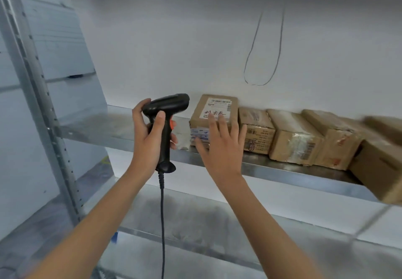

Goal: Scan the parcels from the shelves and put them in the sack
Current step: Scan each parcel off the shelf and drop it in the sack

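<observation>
Left hand [150, 135] grips the scanner [165, 113] mid-frame; right hand [221, 148], fingers spread, reaches the labelled parcel [214, 113] on the shelf [282, 170]. One-handed lift could drop it.

- Scanner [166, 113]: black body, orange trigger, dark cable [162, 224].
- Parcels [293, 137]: brown cardboard; the leftmost parcel [214, 110] bears a white label with black handwriting.
- Shelf [97, 126]: silver-grey metal.
- Wall [174, 39]: plain white.
</observation>
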`<act>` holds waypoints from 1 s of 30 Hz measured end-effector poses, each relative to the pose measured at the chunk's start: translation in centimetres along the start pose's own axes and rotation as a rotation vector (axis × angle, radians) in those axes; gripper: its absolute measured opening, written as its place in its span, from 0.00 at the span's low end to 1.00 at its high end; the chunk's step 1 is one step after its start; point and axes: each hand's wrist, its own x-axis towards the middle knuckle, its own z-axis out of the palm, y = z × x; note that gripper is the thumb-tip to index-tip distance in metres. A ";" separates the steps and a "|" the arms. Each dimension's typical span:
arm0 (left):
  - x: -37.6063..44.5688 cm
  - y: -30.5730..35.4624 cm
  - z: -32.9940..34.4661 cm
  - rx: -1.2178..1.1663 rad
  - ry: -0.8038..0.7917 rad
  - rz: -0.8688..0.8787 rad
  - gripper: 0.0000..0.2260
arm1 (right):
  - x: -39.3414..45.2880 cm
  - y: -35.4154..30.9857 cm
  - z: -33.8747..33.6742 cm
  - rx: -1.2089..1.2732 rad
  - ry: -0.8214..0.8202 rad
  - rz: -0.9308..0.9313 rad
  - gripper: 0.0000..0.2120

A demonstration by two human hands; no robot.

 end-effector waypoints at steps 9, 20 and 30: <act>2.4 -0.7 1.6 -0.149 0.022 -0.125 0.14 | -0.5 0.4 -0.9 0.248 0.217 0.109 0.32; 1.1 -1.8 0.1 -0.206 -0.006 -0.125 0.16 | -2.1 -0.6 0.5 0.585 0.367 0.149 0.16; 1.2 -1.8 -3.3 -0.227 0.061 -0.193 0.14 | -2.2 -3.3 0.9 0.880 0.128 0.280 0.40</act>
